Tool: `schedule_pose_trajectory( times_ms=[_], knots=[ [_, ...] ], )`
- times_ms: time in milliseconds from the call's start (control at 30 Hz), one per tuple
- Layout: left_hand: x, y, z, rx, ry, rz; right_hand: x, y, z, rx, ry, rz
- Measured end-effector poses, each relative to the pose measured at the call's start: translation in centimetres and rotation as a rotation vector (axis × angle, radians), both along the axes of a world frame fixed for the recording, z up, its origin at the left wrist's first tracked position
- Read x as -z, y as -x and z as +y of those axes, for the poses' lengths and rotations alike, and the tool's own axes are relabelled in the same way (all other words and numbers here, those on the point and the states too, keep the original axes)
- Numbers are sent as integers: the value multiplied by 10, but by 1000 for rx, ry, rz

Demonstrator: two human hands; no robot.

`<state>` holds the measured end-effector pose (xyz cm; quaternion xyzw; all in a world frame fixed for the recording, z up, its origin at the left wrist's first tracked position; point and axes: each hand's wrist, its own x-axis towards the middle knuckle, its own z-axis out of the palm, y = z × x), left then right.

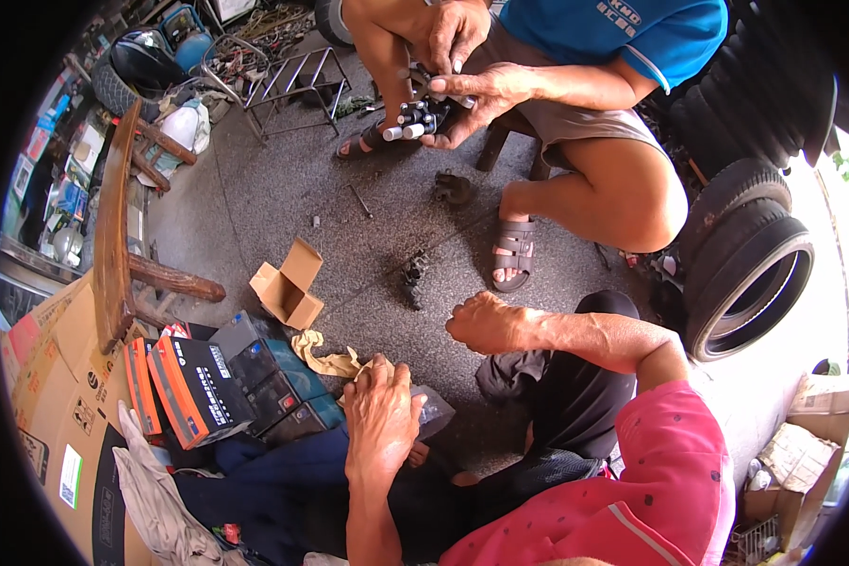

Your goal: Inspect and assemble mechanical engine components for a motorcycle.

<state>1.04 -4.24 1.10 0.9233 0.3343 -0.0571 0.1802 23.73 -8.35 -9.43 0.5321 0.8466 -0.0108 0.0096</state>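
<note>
We're sitting over a grey speckled floor [255, 208] that's taking up most of the view. Co-worker [613, 28] in a blue shirt is sitting opposite, holding a black-and-silver mechanical part [415, 123] in both hands. Black tyres [747, 283] are standing on our right; large cardboard [80, 415] is standing on our left. Beyond it a wooden bench [113, 236] is lying on its side, and a metal rack [292, 90] is standing farther back. Orange-and-black boxes [198, 387] are lying just left of our knees. A small open carton [288, 283] is sitting on the floor past them, flaps up. Our left hand [382, 406] is reaching over tan paper [325, 357], fingers bent and close together; can't tell if they're gripping it. Paper is lying crumpled between the boxes and that hand. Our right hand [486, 323] is hovering over the floor, fingers curled narrow; can't tell if they're holding anything. A black part [413, 278] is lying on the floor near it. A thin rod [359, 201] is lying farther out.
</note>
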Motion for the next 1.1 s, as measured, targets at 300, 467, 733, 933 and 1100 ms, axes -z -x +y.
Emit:
schedule_pose_trajectory(
  times_ms=[300, 467, 733, 933, 1100],
  knots=[
    [-1, -1, 0, 6, 0, 14, -8, 0, 3, 40, 157, -36],
    [-1, -1, 0, 3, -7, 14, 10, -7, 3, -48, 62, 133],
    [3, 1, -1, 6, -37, -1, -19, 5, 4, 50, 212, -91],
    [-1, -1, -1, -5, -22, 7, 3, -2, 2, -10, 100, 28],
    [-2, -1, 0, -25, -12, 19, -3, -2, 2, -39, 99, 96]
  ],
)
